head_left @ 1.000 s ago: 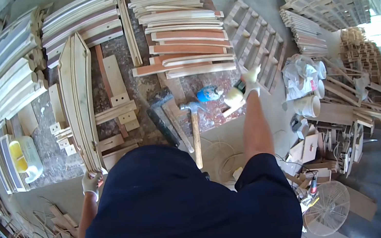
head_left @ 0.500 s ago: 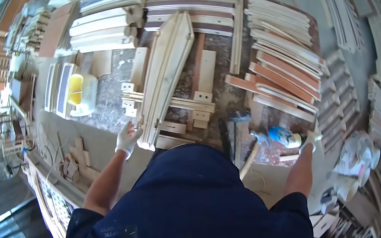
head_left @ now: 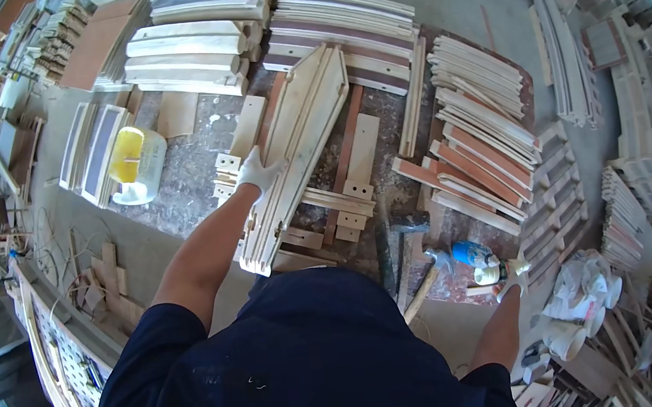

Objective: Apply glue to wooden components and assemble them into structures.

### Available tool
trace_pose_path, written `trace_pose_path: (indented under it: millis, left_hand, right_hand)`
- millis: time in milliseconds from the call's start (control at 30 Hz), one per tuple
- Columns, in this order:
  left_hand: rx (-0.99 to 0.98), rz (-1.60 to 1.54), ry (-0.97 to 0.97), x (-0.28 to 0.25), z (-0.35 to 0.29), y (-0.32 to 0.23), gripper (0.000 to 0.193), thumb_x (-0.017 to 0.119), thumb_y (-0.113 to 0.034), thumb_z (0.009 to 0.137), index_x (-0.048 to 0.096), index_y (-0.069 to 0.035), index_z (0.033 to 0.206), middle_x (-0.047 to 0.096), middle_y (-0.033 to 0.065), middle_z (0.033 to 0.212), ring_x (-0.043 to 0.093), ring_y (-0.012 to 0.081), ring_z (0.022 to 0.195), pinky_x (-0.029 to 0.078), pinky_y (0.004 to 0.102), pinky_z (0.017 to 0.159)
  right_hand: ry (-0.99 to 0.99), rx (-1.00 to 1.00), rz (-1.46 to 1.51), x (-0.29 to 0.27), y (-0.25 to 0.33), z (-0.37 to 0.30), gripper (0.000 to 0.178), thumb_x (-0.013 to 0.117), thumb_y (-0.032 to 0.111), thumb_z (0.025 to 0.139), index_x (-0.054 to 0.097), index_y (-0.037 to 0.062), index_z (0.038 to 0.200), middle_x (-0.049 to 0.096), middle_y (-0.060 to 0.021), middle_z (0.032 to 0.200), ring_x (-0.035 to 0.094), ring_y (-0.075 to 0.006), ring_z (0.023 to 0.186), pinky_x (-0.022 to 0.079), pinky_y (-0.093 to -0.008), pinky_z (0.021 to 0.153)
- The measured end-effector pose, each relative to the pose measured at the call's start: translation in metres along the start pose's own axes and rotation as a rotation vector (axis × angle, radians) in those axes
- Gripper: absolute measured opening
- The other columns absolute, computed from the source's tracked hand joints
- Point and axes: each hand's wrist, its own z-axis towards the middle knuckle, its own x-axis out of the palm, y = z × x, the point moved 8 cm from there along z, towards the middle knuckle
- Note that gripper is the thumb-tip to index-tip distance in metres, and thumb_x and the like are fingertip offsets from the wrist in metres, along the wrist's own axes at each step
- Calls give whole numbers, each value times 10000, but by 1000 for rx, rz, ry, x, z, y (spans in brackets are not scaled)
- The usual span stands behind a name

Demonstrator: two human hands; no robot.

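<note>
Two gloved hands were at work over the cluttered counter (head_left: 193,160): the left hand (head_left: 258,171) lay flat, fingers spread, on a long pale wooden panel (head_left: 297,153) that ran slantwise near the middle, while the right hand (head_left: 512,275) closed on a small glue bottle (head_left: 490,273) near the right edge, just beside a blue container (head_left: 468,253) and a hammer (head_left: 411,262).

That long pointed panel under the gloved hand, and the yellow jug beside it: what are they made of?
The long pointed panel looks like pale, unfinished wood: light colour, no gloss, matching the stacked slats. The left hand, in a white, probably fabric, glove, rests on it. The yellow jug seems to be translucent plastic.
</note>
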Motion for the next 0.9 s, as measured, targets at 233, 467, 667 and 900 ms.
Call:
trace_pose_path:
  millis: [233,467,667,900]
  left_hand:
    - [-75,-199,65,6,14,-8,838,759,-378,799,387,28,1431,560,219,1293,603,292,1084,513,372,882]
    - [60,-341,-577,-87,-32,71,660,742,-242,806,470,3,1356,574,155,1230,610,244,972,500,336,848]
    - [-533,-10,-1193,-221,-78,298,691,760,-229,765,474,11,1347,554,186,1263,585,296,1081,480,357,925]
    - [-402,-652,-762,-226,-7,415,671,758,-143,747,499,10,1347,628,156,1173,621,227,971,508,321,882]
  right_hand:
    - [-530,-884,77,-76,62,-94,271,649,305,824,683,86,980,656,-33,826,540,-158,676,442,-278,578]
    - [228,-1153,-79,102,21,-370,293,499,112,902,610,9,1153,582,-34,732,498,-129,614,441,-249,590]
    - [807,-1087,-255,238,-45,-439,376,531,6,871,562,-10,1245,622,-66,784,537,-116,611,455,-222,593]
    - [941,-1170,-553,325,-55,-500,405,567,19,850,562,3,1254,644,-85,847,574,-146,640,474,-237,614]
